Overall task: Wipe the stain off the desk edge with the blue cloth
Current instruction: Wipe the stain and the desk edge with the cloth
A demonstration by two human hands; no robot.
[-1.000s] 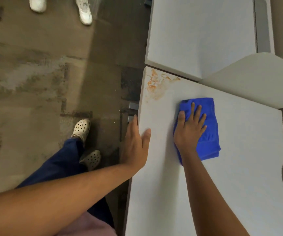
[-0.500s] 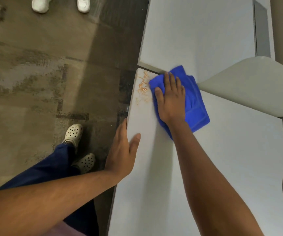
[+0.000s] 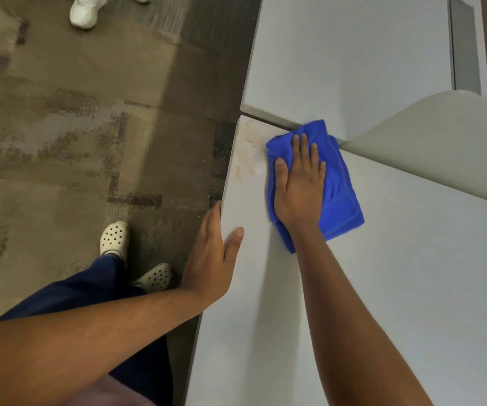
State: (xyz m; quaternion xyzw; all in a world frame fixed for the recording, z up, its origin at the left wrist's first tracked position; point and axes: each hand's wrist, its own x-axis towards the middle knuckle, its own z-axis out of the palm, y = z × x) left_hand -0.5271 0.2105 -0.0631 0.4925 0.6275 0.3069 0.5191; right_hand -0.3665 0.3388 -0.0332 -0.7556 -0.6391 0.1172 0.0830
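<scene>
**Wiping under way, stain only partly cleared**

Desk first: the pale grey laminate desk (image 3: pixel 397 288) is seen from above, its left edge over patterned carpet. Near the far left corner a faint orange smeared stain (image 3: pixel 246 153) is spread along that edge. Just beside it, on its right, the folded blue microfibre cloth (image 3: pixel 339 197) is pressed flat under the right hand (image 3: pixel 299 189), fingers spread, nothing pinched. The edge is braced by the left hand (image 3: pixel 213 256), open, thumb on top. Next, a firm leftward pass across the residue is judged necessary.
</scene>
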